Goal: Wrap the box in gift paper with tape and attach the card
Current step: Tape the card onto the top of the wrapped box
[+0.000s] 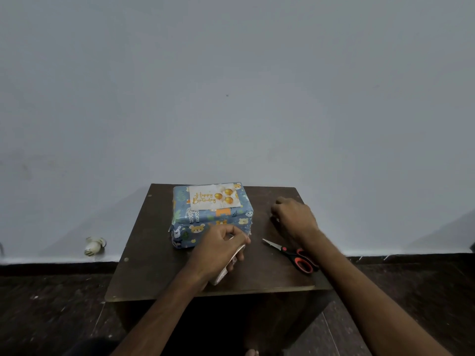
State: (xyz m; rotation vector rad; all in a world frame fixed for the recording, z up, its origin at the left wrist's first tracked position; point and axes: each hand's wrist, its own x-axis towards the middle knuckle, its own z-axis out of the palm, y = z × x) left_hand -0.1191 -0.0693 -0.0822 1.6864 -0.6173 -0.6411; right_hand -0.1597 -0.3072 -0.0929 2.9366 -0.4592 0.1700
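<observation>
1. box (205, 222): on the far left-middle of the table (154, 265), fully wrapped in blue animal-print paper, a little frayed at the near corners.
2. card (214, 197): flat on the box top, cream with gold "happy birthday" and balloons; no tape seen on it, so probably not yet fixed.
3. left hand (218, 246): curled round the tape (226, 271) by the box's near right corner; hold the roll steady and pull a short strip.
4. scissors (293, 253): closed, between the hands; cut cleanly.
5. right hand (295, 217): fingers curled, on the table right of the box; cannot tell if anything is pinched.
</observation>
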